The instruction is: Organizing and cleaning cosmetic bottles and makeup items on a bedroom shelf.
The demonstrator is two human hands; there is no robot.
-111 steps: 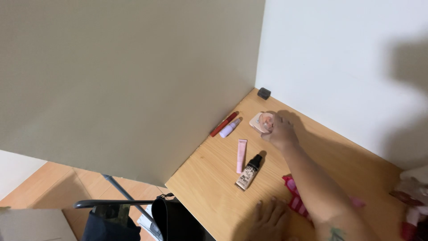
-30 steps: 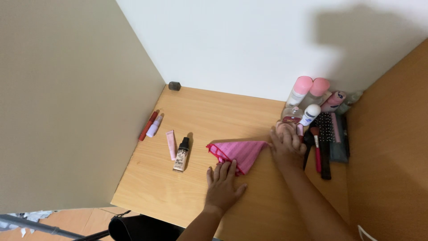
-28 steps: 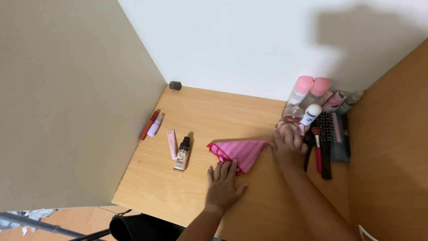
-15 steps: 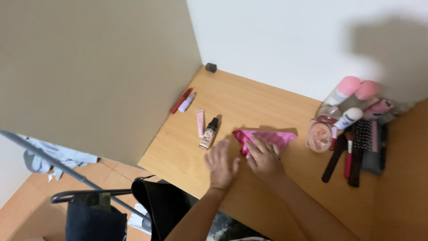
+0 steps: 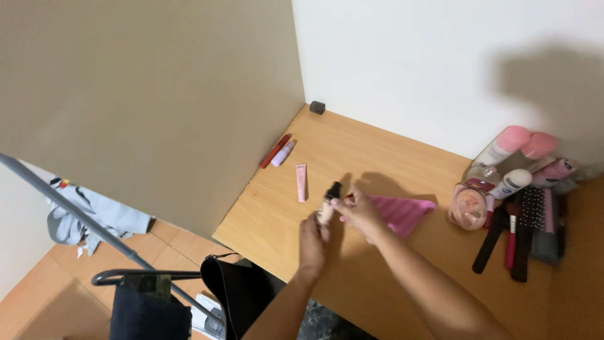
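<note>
holding: both hands meet over the front part of the desk (image 5: 402, 157), on one small bottle (image 5: 328, 203)
bottle: beige body, black cap, tilted with the cap toward the back edge, lifted just off the wood, near the front-left corner
left hand (image 5: 312, 238): fingers wrapped round the lower body of the bottle, grasping it
right hand (image 5: 361, 213): fingers pinched near the bottle's upper part, below the cap; how firmly it grips cannot be told
cloth (image 5: 402, 213): pink, ribbed, lying flat just behind the right hand, about mid-desk
pink tube (image 5: 301, 182): lies flat left of the bottle, apart from it, pointing from front to back
red stick (image 5: 275, 150): at the left edge, against the side panel
pale tube (image 5: 284, 152): just beside the red stick, on its right, parallel to it
dark block (image 5: 317, 107): small, in the back-left corner
jar (image 5: 469, 206): round, pinkish lid, toward the right edge, well apart from the hands
spray cans (image 5: 511, 146): two with pink caps, leaning at the back wall near the right corner
brushes (image 5: 532, 232): dark hairbrush and slim sticks lying along the right edge
bag (image 5: 242, 293): black, below the desk's front edge
rail (image 5: 100, 233): grey bar crossing the lower left, off the desk
</note>
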